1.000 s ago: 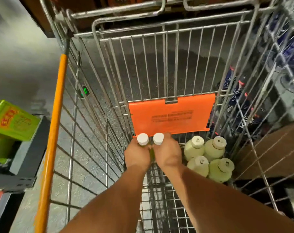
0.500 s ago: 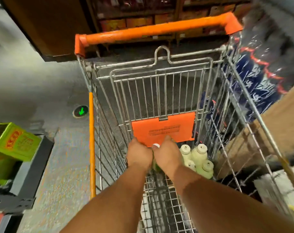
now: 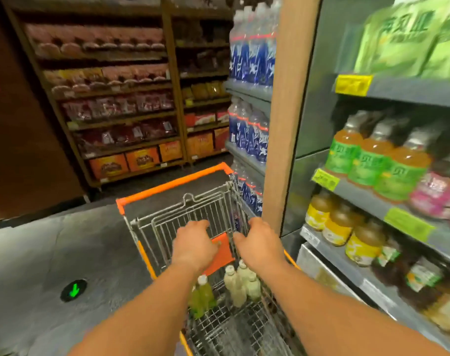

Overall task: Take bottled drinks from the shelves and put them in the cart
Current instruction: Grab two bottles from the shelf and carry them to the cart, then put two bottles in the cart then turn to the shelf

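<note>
A wire shopping cart [image 3: 141,228] with orange trim stands in front of me. On its floor stand two green bottled drinks [image 3: 203,295] with white caps, and beside them several pale cream bottles [image 3: 238,285]. My left hand [image 3: 194,246] and my right hand [image 3: 258,242] hover above the cart, both empty with fingers loosely spread. To the right, a shelf carries bottled drinks with green labels [image 3: 370,160], and yellow-labelled bottles [image 3: 339,224] stand one level lower.
Blue-labelled water bottles [image 3: 252,57] fill the shelves beyond a brown post [image 3: 283,124]. Dark wooden shelves of packaged goods [image 3: 116,104] line the back. A green floor arrow [image 3: 73,290] marks the grey floor at left.
Both hands let go of the two green bottles, which now stand in the cart, and lifted up out of the basket. My view rose from the cart toward the shelves.
</note>
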The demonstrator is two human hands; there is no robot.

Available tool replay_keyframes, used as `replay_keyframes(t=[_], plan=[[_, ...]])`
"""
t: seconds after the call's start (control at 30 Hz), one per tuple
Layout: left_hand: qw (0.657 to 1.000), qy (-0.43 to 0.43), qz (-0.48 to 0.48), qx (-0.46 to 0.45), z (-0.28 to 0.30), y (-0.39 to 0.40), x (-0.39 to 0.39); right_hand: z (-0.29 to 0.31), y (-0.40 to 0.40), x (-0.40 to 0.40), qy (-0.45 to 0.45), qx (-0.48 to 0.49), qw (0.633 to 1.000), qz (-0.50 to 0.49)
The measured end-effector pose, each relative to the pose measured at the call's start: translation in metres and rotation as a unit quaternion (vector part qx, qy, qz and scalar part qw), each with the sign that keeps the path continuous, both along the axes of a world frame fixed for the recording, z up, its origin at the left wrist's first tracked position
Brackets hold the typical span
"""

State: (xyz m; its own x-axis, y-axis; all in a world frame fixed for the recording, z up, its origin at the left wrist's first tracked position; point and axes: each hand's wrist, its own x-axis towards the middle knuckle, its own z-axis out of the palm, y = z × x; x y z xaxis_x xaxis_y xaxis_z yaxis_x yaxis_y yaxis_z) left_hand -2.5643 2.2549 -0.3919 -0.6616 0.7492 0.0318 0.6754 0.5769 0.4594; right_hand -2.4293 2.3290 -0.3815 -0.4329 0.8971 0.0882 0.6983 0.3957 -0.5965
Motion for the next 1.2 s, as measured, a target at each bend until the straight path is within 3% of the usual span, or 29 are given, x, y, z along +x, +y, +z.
replay_keyframes(t=[0.23, 0.53, 0.73, 0.93, 1.2], plan=[[0.980, 0.113, -0.151, 0.068, 0.162, 0.014, 0.134, 0.148, -0.026, 0.169, -0.003, 0.125, 0.987, -0.101], [0.910, 0.169, -0.350, 0.147, 0.277, -0.013, 0.390, 0.273, -0.110, 0.449, -0.034, 0.199, 0.942, -0.268], [0.865, 0.152, -0.441, 0.184, 0.330, -0.076, 0.558, 0.310, -0.210, 0.607, -0.050, 0.219, 0.911, -0.345], [0.816, 0.146, -0.524, 0.195, 0.348, -0.138, 0.707, 0.322, -0.306, 0.747, -0.059, 0.207, 0.873, -0.438], [0.766, 0.101, -0.597, 0.215, 0.367, -0.193, 0.858, 0.343, -0.384, 0.878, -0.069, 0.194, 0.830, -0.519]])
